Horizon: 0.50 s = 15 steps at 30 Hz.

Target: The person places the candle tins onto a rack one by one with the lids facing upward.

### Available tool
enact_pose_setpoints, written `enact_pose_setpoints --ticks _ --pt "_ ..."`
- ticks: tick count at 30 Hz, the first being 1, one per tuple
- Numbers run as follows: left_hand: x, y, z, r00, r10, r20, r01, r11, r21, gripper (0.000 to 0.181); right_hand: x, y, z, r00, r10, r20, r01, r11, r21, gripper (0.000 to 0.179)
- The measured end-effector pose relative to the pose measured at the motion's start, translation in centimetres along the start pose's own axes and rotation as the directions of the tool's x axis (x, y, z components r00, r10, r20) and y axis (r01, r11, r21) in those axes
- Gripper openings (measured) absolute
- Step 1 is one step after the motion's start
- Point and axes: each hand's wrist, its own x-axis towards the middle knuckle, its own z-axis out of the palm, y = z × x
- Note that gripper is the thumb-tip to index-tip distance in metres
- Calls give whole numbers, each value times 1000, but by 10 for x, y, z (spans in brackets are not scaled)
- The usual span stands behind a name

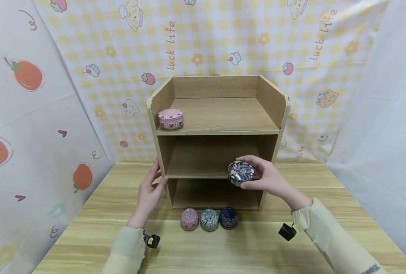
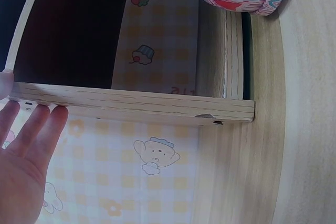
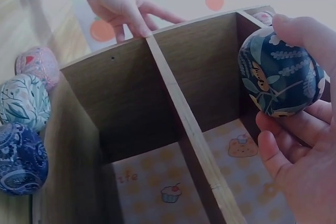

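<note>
My right hand [image 1: 262,177] grips a round navy tin [image 1: 240,172] with flowers on its lid, thumb on one side and fingers on the other. It holds the tin before the right part of the wooden shelf's [image 1: 218,133] middle level, as the right wrist view [image 3: 281,72] also shows. At the shelf's left side panel, my left hand [image 1: 149,194] has its thumb on the front edge and its fingers [image 2: 50,124] along the outer face. A pink tin with red hearts [image 1: 170,119] sits at the left front of the top level.
Three small tins stand in a row on the wooden table [image 1: 103,213] before the shelf: pink [image 1: 189,219], pale green with leaves [image 1: 209,219] and dark blue [image 1: 228,218]. A yellow checked cloth [image 1: 210,45] hangs behind, with a white printed cloth [image 1: 35,125] at left.
</note>
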Motion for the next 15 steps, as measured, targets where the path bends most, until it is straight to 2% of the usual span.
enact_pose_setpoints --ticks 9,15 --pt "0 0 0 1000 0 7 0 1000 7 65 11 -10 -4 1000 -3 -5 3 1000 -30 64" --pt "0 -1 0 1000 8 7 -9 1000 16 65 17 -17 -5 1000 -9 -6 9 1000 -9 64"
